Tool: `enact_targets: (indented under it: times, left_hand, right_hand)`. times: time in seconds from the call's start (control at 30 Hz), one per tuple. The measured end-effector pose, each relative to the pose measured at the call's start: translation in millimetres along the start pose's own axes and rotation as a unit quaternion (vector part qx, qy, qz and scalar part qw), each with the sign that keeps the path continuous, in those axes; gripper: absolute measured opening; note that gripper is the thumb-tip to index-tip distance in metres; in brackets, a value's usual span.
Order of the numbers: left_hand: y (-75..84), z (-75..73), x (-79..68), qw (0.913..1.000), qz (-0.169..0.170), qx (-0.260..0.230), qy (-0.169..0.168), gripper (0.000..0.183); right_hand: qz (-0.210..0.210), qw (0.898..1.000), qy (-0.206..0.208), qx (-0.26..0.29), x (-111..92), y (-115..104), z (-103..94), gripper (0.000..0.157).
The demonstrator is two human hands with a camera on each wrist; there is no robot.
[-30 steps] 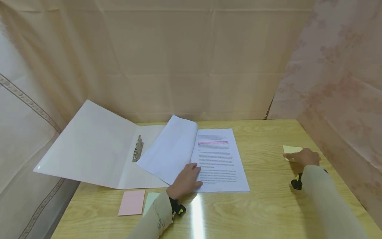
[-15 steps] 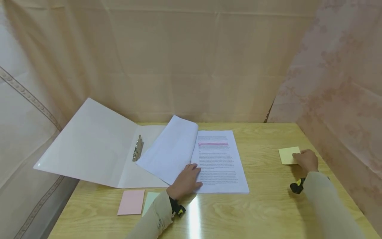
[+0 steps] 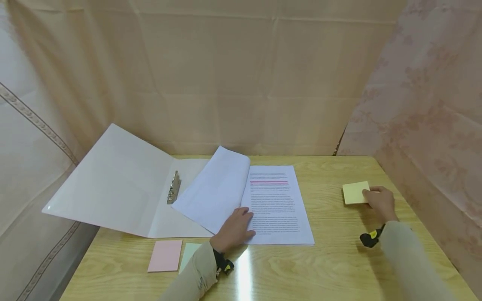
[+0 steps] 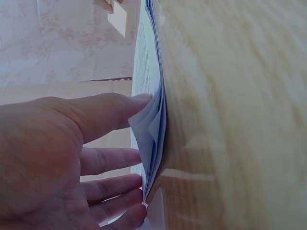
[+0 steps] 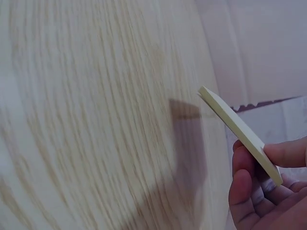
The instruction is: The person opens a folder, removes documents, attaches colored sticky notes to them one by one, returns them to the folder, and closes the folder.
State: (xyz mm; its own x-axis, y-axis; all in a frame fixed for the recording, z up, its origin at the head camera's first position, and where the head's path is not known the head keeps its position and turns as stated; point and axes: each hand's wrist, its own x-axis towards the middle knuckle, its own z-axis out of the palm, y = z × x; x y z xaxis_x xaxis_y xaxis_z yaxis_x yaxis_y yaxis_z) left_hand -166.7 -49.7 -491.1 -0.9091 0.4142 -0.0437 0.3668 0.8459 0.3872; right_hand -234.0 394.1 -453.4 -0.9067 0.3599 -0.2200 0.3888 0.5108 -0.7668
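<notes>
My right hand (image 3: 381,202) pinches a pad of yellow sticky notes (image 3: 355,193) between thumb and fingers, raised above the table at the right. The right wrist view shows the pad edge-on (image 5: 240,134), with its shadow on the wood. My left hand (image 3: 232,230) rests with extended fingers at the lower fold of a stack of printed pages (image 3: 276,209). On the top printed page, pink highlighter lines (image 3: 269,182) are visible. Turned-over sheets (image 3: 216,188) lie to the left, face hidden. In the left wrist view, the thumb (image 4: 110,112) touches the printed side of the stack.
An open white folder (image 3: 113,184) with a metal clip (image 3: 174,188) lies at the left, its cover tilted up. Near the front are a pink sticky-note pad (image 3: 165,256) and a green one (image 3: 188,256), partly behind the left sleeve. Curtains (image 3: 226,83) border the table (image 3: 331,259).
The right hand has picked the yellow sticky-note pad up off the table and moved it slightly left. My left hand has stayed on the pages.
</notes>
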Motion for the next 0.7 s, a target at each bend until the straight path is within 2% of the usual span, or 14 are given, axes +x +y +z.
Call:
enact_targets:
  times: [0.17, 0.7]
  left_hand:
    - [0.5, -0.6, -0.8, 1.0, 0.001, -0.004, 0.001, 0.056]
    - [-1.5, 0.6, 0.5, 1.0, 0.004, -0.001, 0.003, 0.056]
  right_hand:
    - [-0.004, 1.0, -0.003, -0.004, -3.4, -3.0, 6.3, 0.06]
    - [-0.031, 0.997, -0.042, 0.06, -12.2, -27.2, 14.6, 0.066]
